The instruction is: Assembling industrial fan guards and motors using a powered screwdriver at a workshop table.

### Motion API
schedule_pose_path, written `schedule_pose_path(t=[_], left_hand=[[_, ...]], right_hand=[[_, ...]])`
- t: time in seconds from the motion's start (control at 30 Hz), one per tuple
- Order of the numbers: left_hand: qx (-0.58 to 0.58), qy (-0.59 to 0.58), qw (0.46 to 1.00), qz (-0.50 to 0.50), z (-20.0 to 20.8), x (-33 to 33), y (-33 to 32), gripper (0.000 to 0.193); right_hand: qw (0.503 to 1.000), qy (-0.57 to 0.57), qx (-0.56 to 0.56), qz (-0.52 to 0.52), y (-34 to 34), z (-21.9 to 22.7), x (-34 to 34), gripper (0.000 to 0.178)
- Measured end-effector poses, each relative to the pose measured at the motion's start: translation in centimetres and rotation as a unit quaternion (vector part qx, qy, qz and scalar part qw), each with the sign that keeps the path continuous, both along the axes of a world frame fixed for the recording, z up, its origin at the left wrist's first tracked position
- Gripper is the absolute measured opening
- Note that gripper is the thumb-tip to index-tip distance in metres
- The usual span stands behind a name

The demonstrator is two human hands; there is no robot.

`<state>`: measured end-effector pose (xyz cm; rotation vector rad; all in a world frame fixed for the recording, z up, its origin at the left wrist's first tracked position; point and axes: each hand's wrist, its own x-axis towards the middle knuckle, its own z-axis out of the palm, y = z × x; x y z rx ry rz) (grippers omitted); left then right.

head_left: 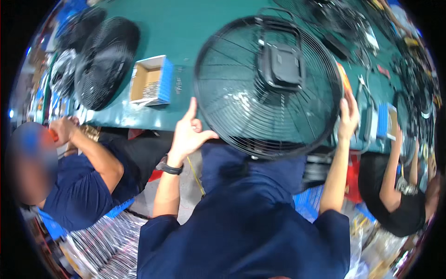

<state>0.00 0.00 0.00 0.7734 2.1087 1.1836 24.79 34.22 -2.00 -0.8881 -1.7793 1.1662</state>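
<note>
2 hands (186,135) (348,119) flank 1 black fan (281,67); green table (181,28) beneath

Round black wire-caged fan (280,65)

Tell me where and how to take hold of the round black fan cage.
Grip the fan cage by its outer rim, one hand coming from each side. The rim is a continuous ring with both sides well away from the blocky housing, while the wires inside look thin. The housing probably carries much weight, so support both sides evenly.
</note>
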Motion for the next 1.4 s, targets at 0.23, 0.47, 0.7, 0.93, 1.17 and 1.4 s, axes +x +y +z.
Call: schedule_pose_path(t=[0.23,0.47,0.7,0.93,1.17,1.4], left_hand=[[0.015,-0.04,0.999,0.021,-2.3,0.3,0.6,0.109],[0.015,-0.011,1.0,0.014,-0.7,0.9,1.1,0.11],[-0.025,-0.036,0.999,0.0,0.2,0.6,2.1,0.11],[-0.023,-0.022,1.0,0.004,0.5,-0.6,4.2,0.108],[-0.009,-0.053,0.998,0.02,0.7,-0.3,4.6,0.108],[0.005,-0.036,0.999,0.029,0.4,0.1,4.5,0.108]], right_hand=[[0.933,-0.085,0.319,-0.144,-1.5,2.5,0.8,0.027],[0.967,-0.103,0.104,-0.207,-5.4,-1.2,3.3,0.024],[0.994,-0.006,0.018,-0.105,-4.1,-1.2,1.6,0.056],[0.998,-0.019,0.021,-0.06,-0.6,-1.9,0.3,0.064],[0.998,0.053,0.025,-0.034,-0.1,-2.3,-0.3,0.062],[0.998,0.063,0.007,-0.011,-0.2,-1.7,-0.5,0.063]])
